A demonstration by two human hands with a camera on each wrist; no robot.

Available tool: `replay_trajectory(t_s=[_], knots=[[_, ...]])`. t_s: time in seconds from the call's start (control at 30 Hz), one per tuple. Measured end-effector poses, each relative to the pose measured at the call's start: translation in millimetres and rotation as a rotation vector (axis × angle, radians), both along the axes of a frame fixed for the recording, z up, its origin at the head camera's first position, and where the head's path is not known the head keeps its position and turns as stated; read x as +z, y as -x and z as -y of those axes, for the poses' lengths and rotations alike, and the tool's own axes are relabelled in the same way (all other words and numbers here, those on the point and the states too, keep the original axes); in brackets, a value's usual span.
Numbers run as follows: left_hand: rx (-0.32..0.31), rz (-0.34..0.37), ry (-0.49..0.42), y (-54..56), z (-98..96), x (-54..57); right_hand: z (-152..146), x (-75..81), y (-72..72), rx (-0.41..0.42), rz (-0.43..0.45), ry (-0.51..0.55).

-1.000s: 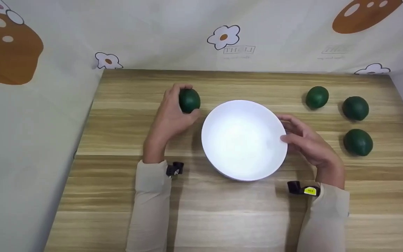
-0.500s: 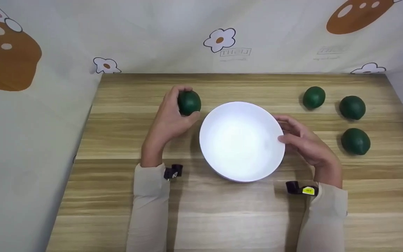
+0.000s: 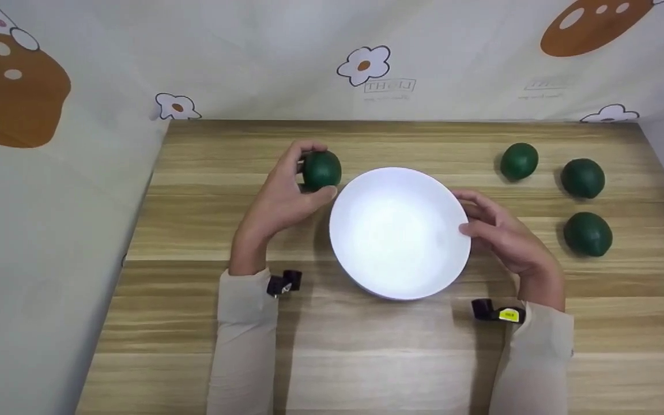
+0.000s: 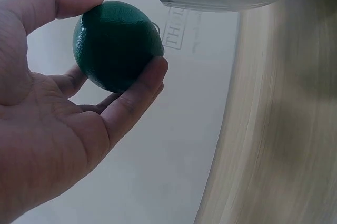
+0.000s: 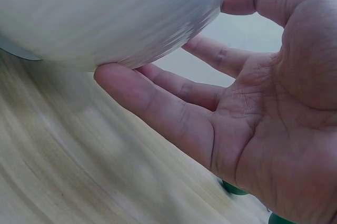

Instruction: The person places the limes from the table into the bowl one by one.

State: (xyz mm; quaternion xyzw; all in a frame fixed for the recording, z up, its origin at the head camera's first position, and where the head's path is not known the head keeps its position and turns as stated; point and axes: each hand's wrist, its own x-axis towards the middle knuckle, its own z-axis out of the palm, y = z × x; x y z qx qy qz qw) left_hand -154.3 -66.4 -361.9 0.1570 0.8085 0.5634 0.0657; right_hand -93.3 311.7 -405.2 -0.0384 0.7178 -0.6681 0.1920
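Left grip (image 3: 283, 199) holding green fruit (image 3: 323, 170), right grip (image 3: 505, 233) pinching bowl (image 3: 399, 233), mirrored "LIGHT" lettering (image 3: 389, 86)

Cartoon-print sheeting (image 3: 263, 69) makes this tabletop (image 3: 384, 374) a screened-off work nook.

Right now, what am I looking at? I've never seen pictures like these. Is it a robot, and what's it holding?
No robot here! These are a person's two bare hands. The wide view comes from a camera worn on the head, looking forward and down. The two close-up views come from small black cameras, one on each wrist.

The left hand holds a dark green, rounded, fruit-like thing. I can't tell if it's real fruit. The right hand holds a smooth, white, round bowl by its side, with the thumb at the rim.

On the wood-patterned table, over to the person's right, lie three more green things.
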Motion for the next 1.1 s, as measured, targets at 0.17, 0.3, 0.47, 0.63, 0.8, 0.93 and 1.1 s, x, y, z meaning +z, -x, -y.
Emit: replay_trajectory(t_s=[0.17,0.3,0.47,0.63,0.8,0.93,1.1], knots=[[-0.030,0.012,-0.046,-0.9,0.9,2.0,1.0,-0.8,0.2,-0.008,-0.006,-0.002],[-0.047,0.036,-0.054,-1.7,2.1,2.9,1.1,-2.0,-0.2,-0.008,-0.004,-0.009],[-0.066,0.040,-0.052,-2.6,2.1,4.6,0.6,-1.7,-0.4,-0.010,0.000,-0.016],[-0.082,0.045,-0.055,-3.6,2.1,6.8,0.4,0.0,0.3,-0.006,0.004,-0.010],[-0.100,0.047,-0.056,-5.1,3.7,8.1,2.2,-0.7,1.1,0.000,0.009,0.002],[-0.110,0.045,-0.057,-5.1,3.3,7.8,2.6,-0.6,1.3,-0.001,0.007,-0.010],[-0.122,0.055,-0.064,-4.9,1.8,8.0,2.0,0.5,0.1,-0.015,-0.004,-0.021]])
